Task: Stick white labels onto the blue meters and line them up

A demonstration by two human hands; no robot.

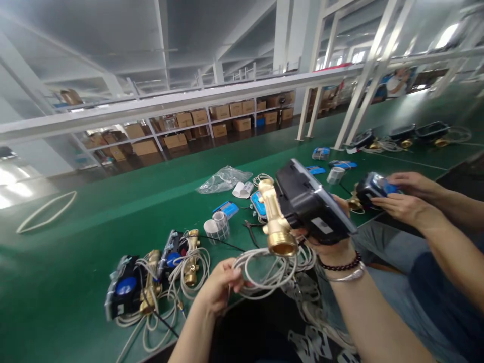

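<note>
My right hand (328, 247) holds up a water meter, its black housing (310, 206) tilted and its threaded brass pipe body (274, 217) facing left. Most of the fingers are behind the housing. Below it, my left hand (223, 282) pinches a coil of grey cable (260, 282) near the table's front edge. To the left of that hand, two more meters with brass bodies lie on the green table, one with a blue disc (125, 286) and the other with a blue disc (174, 259), amid tangled grey cables (177, 282).
Label rolls (217, 228), pliers (249, 233), a blue card-like piece (226, 208) and a clear plastic bag (225, 180) lie beyond my hands. At right, a co-worker's hands (404, 199) hold another meter (372, 186). White posts (363, 96) stand on the table, with more meters (431, 132) farther back.
</note>
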